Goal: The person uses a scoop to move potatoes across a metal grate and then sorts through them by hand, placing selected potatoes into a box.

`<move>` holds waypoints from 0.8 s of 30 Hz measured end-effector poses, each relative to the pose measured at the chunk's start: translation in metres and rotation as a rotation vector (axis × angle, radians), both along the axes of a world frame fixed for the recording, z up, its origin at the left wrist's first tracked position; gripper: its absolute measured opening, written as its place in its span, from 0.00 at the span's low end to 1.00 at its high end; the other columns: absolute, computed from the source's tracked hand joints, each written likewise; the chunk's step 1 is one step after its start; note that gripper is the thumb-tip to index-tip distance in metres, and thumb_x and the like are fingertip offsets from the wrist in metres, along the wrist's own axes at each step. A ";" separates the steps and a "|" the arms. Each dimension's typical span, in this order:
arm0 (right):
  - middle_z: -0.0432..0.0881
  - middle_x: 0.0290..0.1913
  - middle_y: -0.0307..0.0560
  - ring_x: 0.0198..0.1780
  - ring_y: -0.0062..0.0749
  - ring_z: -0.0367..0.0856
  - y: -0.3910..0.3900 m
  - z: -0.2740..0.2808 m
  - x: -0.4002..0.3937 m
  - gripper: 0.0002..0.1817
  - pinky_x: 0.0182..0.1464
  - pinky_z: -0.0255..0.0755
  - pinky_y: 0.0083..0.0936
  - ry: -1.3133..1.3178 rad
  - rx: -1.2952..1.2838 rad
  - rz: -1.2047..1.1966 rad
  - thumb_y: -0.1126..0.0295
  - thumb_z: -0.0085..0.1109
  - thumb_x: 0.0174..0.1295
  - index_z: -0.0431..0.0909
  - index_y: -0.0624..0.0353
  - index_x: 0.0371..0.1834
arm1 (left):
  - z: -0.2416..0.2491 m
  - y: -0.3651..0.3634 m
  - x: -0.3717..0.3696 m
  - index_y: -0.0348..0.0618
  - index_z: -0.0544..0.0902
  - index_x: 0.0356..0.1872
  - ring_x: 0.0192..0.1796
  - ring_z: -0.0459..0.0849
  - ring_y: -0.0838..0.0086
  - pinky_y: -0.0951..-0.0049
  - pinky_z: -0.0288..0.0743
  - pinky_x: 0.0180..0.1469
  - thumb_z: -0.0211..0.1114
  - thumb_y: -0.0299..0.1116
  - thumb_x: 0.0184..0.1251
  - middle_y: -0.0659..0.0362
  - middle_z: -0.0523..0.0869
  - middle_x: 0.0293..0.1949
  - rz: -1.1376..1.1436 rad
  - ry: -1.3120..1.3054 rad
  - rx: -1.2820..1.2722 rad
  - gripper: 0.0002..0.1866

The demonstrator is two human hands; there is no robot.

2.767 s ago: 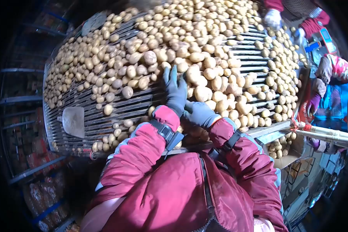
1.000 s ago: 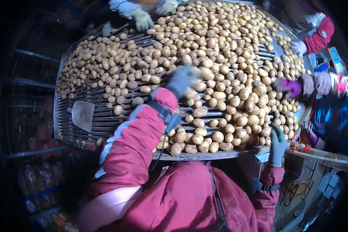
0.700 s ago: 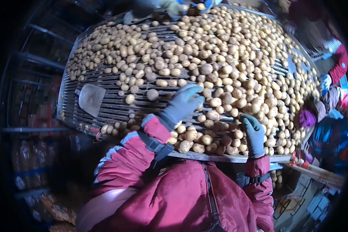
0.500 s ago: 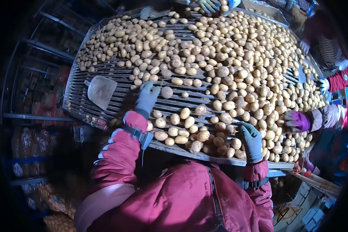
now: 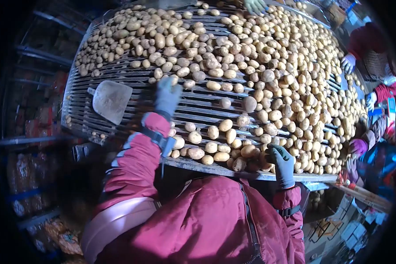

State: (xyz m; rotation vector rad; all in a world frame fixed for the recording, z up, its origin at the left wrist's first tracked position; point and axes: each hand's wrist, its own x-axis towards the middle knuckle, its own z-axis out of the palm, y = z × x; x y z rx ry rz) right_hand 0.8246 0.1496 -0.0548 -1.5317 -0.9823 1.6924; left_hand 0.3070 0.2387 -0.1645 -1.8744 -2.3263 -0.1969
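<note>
Potatoes [image 5: 215,61] cover much of a slatted metal sorting table [image 5: 138,103]. My left hand [image 5: 167,97], in a grey glove, reaches over the bare slats with its fingers stretched out. Its fingertips are at a potato [image 5: 174,79] on the near edge of the pile; no potato shows in its grasp. My right hand [image 5: 283,165], also gloved, is at the table's near edge beside several potatoes, fingers loosely bent and apart from the thumb. Nothing shows between them. A large round potato [image 5: 249,104] lies on the slats between my hands.
A metal scoop [image 5: 112,102] lies on the slats at the left. Other people's gloved hands are around the table: a green one [image 5: 255,6] at the far side, a purple one [image 5: 358,147] at the right. The near metal rim [image 5: 193,165] runs before my body.
My left hand has moved forward to the pile's edge. The large round potato has shifted right, away from it. The purple-gloved hand has drawn back toward the right edge. The camera view has shifted slightly.
</note>
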 end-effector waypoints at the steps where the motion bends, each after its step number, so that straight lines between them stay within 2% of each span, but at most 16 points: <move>1: 0.88 0.47 0.46 0.40 0.29 0.88 -0.004 -0.006 0.002 0.16 0.44 0.83 0.23 -0.020 0.020 0.010 0.67 0.59 0.74 0.83 0.65 0.58 | 0.026 0.006 -0.007 0.41 0.79 0.65 0.69 0.74 0.50 0.56 0.71 0.69 0.71 0.47 0.66 0.43 0.74 0.67 0.058 -0.232 0.168 0.31; 2: 0.88 0.48 0.45 0.43 0.27 0.88 -0.008 -0.007 -0.001 0.16 0.45 0.83 0.24 -0.018 0.007 -0.016 0.67 0.58 0.74 0.83 0.65 0.58 | 0.053 0.013 -0.010 0.43 0.78 0.67 0.69 0.74 0.49 0.55 0.72 0.68 0.71 0.51 0.65 0.42 0.73 0.68 0.122 -0.466 0.330 0.33; 4: 0.88 0.48 0.44 0.45 0.25 0.87 -0.013 -0.002 -0.011 0.15 0.47 0.83 0.24 -0.042 0.041 -0.051 0.69 0.58 0.74 0.84 0.65 0.58 | 0.044 0.039 -0.040 0.46 0.77 0.69 0.69 0.73 0.46 0.54 0.71 0.69 0.72 0.57 0.62 0.41 0.72 0.69 0.366 -0.655 0.078 0.38; 6: 0.88 0.48 0.43 0.46 0.24 0.86 -0.016 -0.009 -0.015 0.15 0.50 0.81 0.23 -0.076 0.093 -0.055 0.69 0.59 0.73 0.84 0.65 0.58 | 0.020 0.059 -0.027 0.48 0.78 0.68 0.67 0.77 0.48 0.53 0.71 0.68 0.72 0.57 0.62 0.41 0.74 0.67 0.374 -0.443 0.150 0.37; 7: 0.88 0.48 0.43 0.45 0.24 0.86 -0.016 -0.010 -0.018 0.15 0.49 0.81 0.22 -0.073 0.065 -0.063 0.69 0.60 0.73 0.84 0.66 0.57 | -0.007 0.074 -0.026 0.48 0.79 0.67 0.67 0.77 0.49 0.55 0.71 0.68 0.71 0.55 0.64 0.42 0.76 0.66 0.088 -0.398 0.135 0.35; 8: 0.88 0.48 0.43 0.45 0.23 0.85 -0.015 -0.010 -0.024 0.15 0.49 0.81 0.21 -0.069 0.032 -0.068 0.68 0.60 0.73 0.84 0.66 0.57 | 0.001 0.079 -0.011 0.48 0.79 0.66 0.67 0.77 0.51 0.56 0.71 0.68 0.70 0.54 0.65 0.43 0.78 0.65 -0.193 -0.349 0.117 0.33; 9: 0.88 0.47 0.43 0.45 0.23 0.85 -0.013 -0.012 -0.029 0.15 0.49 0.81 0.21 -0.078 0.041 -0.068 0.68 0.60 0.73 0.84 0.66 0.57 | 0.006 0.079 0.009 0.47 0.80 0.65 0.67 0.77 0.53 0.58 0.71 0.68 0.70 0.52 0.66 0.44 0.79 0.63 -0.348 -0.477 -0.068 0.30; 10: 0.88 0.46 0.43 0.45 0.23 0.85 -0.012 -0.013 -0.035 0.15 0.48 0.81 0.21 -0.084 0.045 -0.060 0.68 0.60 0.73 0.84 0.66 0.56 | 0.060 0.073 0.060 0.47 0.81 0.64 0.66 0.78 0.54 0.59 0.71 0.68 0.70 0.50 0.67 0.45 0.81 0.61 -0.493 -0.601 -0.257 0.28; 12: 0.87 0.44 0.39 0.40 0.18 0.82 -0.005 -0.003 -0.048 0.13 0.43 0.77 0.16 -0.029 0.024 -0.057 0.70 0.60 0.73 0.84 0.67 0.55 | 0.085 0.056 0.104 0.44 0.82 0.63 0.64 0.80 0.55 0.61 0.71 0.68 0.71 0.48 0.67 0.46 0.83 0.59 -0.690 -0.910 -0.182 0.28; 15: 0.88 0.43 0.43 0.39 0.24 0.87 0.003 0.023 -0.064 0.14 0.40 0.81 0.19 0.065 -0.075 -0.047 0.69 0.58 0.74 0.84 0.66 0.55 | 0.101 0.035 0.082 0.41 0.80 0.64 0.64 0.80 0.59 0.64 0.71 0.67 0.71 0.44 0.68 0.48 0.82 0.63 -0.514 -1.054 -0.016 0.28; 16: 0.88 0.42 0.43 0.39 0.23 0.87 0.003 0.019 -0.061 0.15 0.40 0.81 0.20 0.042 -0.100 0.028 0.68 0.59 0.73 0.83 0.66 0.55 | 0.120 0.015 0.065 0.39 0.81 0.63 0.61 0.81 0.65 0.67 0.72 0.66 0.71 0.40 0.69 0.51 0.82 0.62 -0.375 -1.095 -0.049 0.25; 17: 0.88 0.42 0.41 0.39 0.22 0.86 0.002 0.019 -0.063 0.15 0.41 0.80 0.19 0.111 -0.157 0.096 0.67 0.60 0.73 0.83 0.66 0.55 | 0.111 0.005 0.033 0.37 0.82 0.62 0.58 0.82 0.69 0.69 0.73 0.64 0.69 0.38 0.70 0.53 0.84 0.60 -0.259 -1.049 -0.170 0.23; 18: 0.87 0.41 0.40 0.38 0.21 0.85 0.000 0.021 -0.065 0.15 0.41 0.79 0.18 0.181 -0.217 0.162 0.65 0.60 0.73 0.84 0.66 0.54 | 0.103 -0.007 0.003 0.36 0.81 0.62 0.57 0.83 0.69 0.70 0.73 0.64 0.67 0.38 0.72 0.53 0.85 0.58 -0.212 -1.130 -0.088 0.22; 20: 0.85 0.38 0.34 0.38 0.17 0.80 -0.006 0.020 -0.082 0.14 0.42 0.74 0.15 0.151 -0.224 0.262 0.65 0.58 0.72 0.85 0.64 0.50 | 0.112 -0.049 -0.043 0.35 0.82 0.62 0.63 0.82 0.69 0.70 0.72 0.67 0.65 0.37 0.74 0.51 0.86 0.60 -0.112 -0.988 -0.134 0.21; 22: 0.83 0.37 0.32 0.37 0.16 0.77 -0.010 0.008 -0.092 0.14 0.41 0.71 0.15 0.189 -0.244 0.377 0.66 0.58 0.70 0.85 0.63 0.49 | 0.138 -0.101 -0.059 0.35 0.81 0.63 0.59 0.83 0.69 0.69 0.74 0.65 0.68 0.40 0.73 0.49 0.88 0.56 -0.095 -0.820 -0.184 0.24; 24: 0.82 0.38 0.30 0.34 0.17 0.74 -0.008 0.001 -0.109 0.12 0.38 0.70 0.17 0.281 -0.309 0.503 0.67 0.59 0.69 0.85 0.63 0.47 | 0.149 -0.128 -0.069 0.35 0.80 0.64 0.54 0.84 0.70 0.67 0.76 0.60 0.71 0.43 0.70 0.49 0.88 0.51 0.197 -0.918 -0.488 0.28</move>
